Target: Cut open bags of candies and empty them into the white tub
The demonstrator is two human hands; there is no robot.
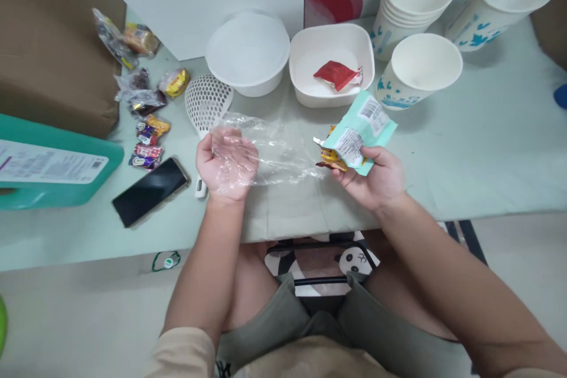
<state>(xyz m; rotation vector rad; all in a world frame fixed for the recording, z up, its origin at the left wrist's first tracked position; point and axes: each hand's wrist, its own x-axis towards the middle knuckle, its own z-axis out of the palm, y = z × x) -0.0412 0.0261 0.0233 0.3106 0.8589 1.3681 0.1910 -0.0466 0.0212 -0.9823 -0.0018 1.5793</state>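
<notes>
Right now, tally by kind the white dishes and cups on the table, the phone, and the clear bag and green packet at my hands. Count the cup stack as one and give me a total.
Clear bag: 1
Green packet: 1
Round bowl: 1
Rectangular tray: 1
Cup stack: 1
Cups outside the stack: 2
Phone: 1
Total: 8

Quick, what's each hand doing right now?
Left hand: open, palm up, with clear plastic over it.
Right hand: closed, holding a teal packet.
</notes>
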